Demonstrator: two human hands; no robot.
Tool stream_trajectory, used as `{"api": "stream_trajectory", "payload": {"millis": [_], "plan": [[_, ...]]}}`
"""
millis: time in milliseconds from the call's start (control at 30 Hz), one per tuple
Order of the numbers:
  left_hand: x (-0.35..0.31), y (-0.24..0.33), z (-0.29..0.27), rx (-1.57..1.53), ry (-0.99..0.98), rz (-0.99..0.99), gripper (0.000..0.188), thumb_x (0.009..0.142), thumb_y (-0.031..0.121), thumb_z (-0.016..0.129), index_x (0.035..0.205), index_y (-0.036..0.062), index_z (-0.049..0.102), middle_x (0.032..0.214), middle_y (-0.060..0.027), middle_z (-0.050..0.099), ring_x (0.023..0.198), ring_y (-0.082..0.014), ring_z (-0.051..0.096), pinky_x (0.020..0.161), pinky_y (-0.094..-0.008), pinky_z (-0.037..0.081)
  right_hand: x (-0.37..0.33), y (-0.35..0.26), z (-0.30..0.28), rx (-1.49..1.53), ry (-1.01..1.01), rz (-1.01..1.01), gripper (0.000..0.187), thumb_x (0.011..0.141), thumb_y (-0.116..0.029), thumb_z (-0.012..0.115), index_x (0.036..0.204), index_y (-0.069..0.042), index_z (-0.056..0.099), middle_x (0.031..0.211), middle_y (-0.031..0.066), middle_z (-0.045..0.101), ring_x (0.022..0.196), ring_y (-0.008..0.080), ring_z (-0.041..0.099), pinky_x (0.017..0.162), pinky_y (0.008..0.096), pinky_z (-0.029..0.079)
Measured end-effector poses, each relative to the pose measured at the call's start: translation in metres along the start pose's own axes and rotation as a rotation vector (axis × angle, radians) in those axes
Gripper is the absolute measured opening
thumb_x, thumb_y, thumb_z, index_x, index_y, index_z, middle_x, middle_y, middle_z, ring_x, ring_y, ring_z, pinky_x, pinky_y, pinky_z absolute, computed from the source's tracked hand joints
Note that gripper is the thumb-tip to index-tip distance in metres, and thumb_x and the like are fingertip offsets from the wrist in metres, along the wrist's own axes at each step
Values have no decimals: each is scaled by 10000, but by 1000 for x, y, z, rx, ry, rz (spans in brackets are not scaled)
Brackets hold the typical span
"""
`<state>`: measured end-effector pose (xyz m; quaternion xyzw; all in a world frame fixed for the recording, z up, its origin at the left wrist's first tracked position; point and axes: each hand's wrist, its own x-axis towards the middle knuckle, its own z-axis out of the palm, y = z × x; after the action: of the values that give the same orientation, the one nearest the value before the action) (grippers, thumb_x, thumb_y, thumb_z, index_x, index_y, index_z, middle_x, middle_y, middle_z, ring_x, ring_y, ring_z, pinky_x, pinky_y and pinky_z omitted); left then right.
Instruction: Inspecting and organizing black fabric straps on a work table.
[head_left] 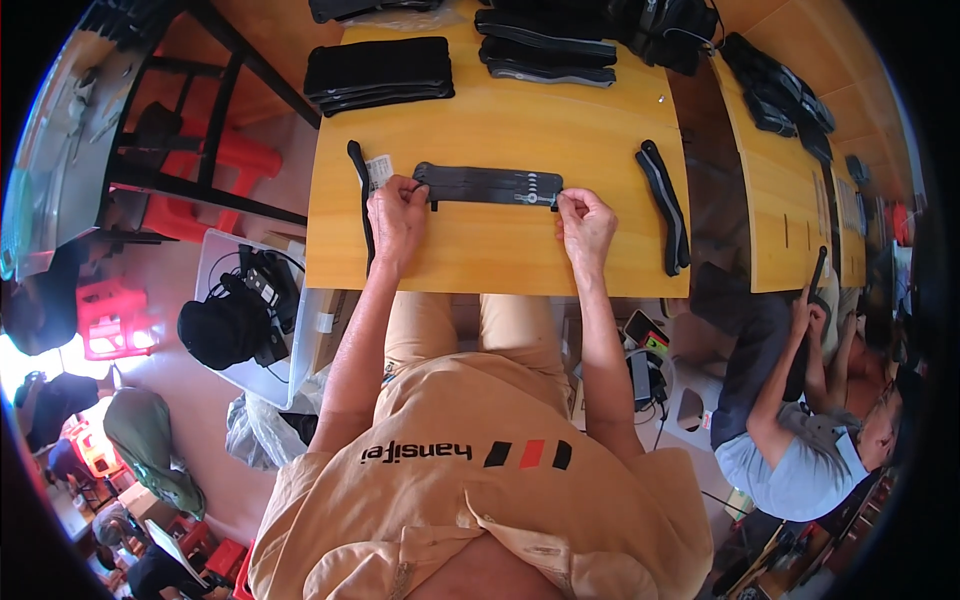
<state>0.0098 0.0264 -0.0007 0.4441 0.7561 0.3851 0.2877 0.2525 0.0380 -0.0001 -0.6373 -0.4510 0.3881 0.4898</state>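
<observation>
A flat black band (480, 184) with white printed marks near its right end lies crosswise on the yellow wooden table (500, 250). My left hand (397, 218) pinches its left end at the lower corner. At the other end, my right hand (586, 222) grips the lower right corner between thumb and fingertips. Two small dark tabs stick out below the band's near edge, one by each hand. Beside my left hand stretches a narrow black strip (356, 165), partly hidden by that hand, with a white label (380, 170) next to it.
Folded black strips (663, 210) lie at the table's right edge. Stacks of black fabric pieces (380, 75) and grey-edged ones (547, 50) sit at the back. A white bin (285, 350) of dark items stands left on the floor. A co-worker (790, 450) sits at the right.
</observation>
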Motion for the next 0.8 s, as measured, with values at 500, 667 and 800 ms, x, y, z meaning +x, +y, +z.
{"api": "stream_trajectory", "payload": {"millis": [500,667,800], "plan": [[2,-2,0,-48,-8,-5,176,749,113,676,802,-47,626,635,-130,622,571,-188,605,577,-298,482,-1,-3,-1,-59,0,5,60,809,-58,632,813,0,645,618,21,594,464,70,536,370,215,437],[2,-4,-1,-60,12,-3,180,743,114,683,797,-48,626,636,-134,626,576,-198,613,580,-298,487,-1,-3,2,-82,-20,5,62,812,-62,632,825,-3,648,641,17,602,475,69,542,374,210,443],[4,-3,0,-38,32,24,178,734,113,693,799,-41,632,637,-143,633,581,-229,627,584,-312,493,0,-3,2,-87,10,-22,47,797,-37,622,792,8,632,598,30,581,457,82,520,372,235,438]]}}
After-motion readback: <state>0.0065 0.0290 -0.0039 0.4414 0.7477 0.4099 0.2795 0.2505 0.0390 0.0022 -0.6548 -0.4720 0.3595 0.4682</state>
